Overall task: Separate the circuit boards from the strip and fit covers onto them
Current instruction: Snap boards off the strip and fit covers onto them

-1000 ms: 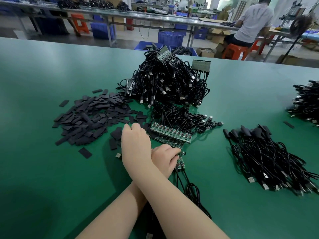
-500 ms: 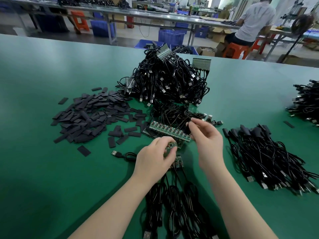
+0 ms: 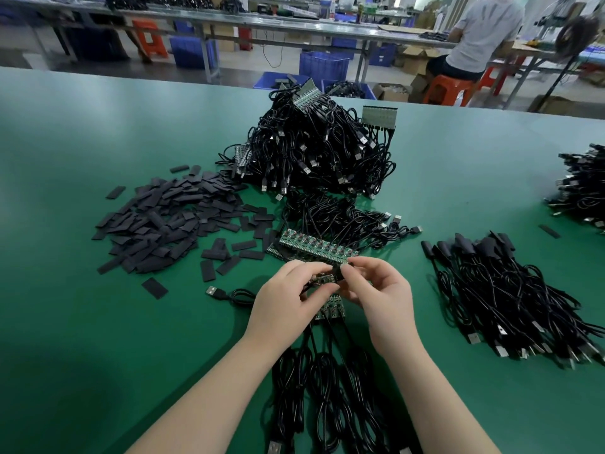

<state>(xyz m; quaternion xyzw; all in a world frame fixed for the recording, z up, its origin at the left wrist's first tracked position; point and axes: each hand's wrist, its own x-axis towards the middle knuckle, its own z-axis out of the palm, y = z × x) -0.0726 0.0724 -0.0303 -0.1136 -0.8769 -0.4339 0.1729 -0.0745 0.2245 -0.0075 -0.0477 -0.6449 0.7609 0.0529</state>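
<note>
Left hand [image 3: 288, 299] and right hand [image 3: 376, 290] both pinch a small circuit board [image 3: 322, 279] between their curled fingertips, above the green table [image 3: 98, 322].

Single head-worn wide-angle view, looking forward and down across the green table [image 3: 98, 322], close above both forearms, benches and a seated person [image 3: 484, 31] far behind.
</note>
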